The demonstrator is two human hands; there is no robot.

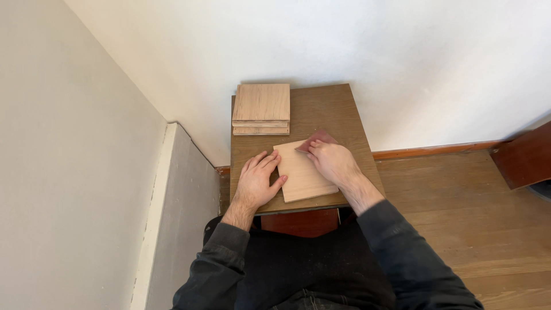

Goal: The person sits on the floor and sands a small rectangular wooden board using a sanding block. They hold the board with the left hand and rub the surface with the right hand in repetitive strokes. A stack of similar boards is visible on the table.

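A pale wooden board (301, 175) lies flat on a small brown table (327, 112) in front of me. My left hand (256, 181) rests flat on the table with its fingers on the board's left edge, holding it down. My right hand (332, 161) presses a reddish-brown sheet of sandpaper (317, 138) against the board's far right corner. My forearms wear dark sleeves.
A stack of three similar pale boards (261, 109) sits at the table's far left corner against a white wall. A grey panel (181, 201) stands at my left. Wooden floor (476, 212) stretches to the right, with dark red furniture (525, 155) at the right edge.
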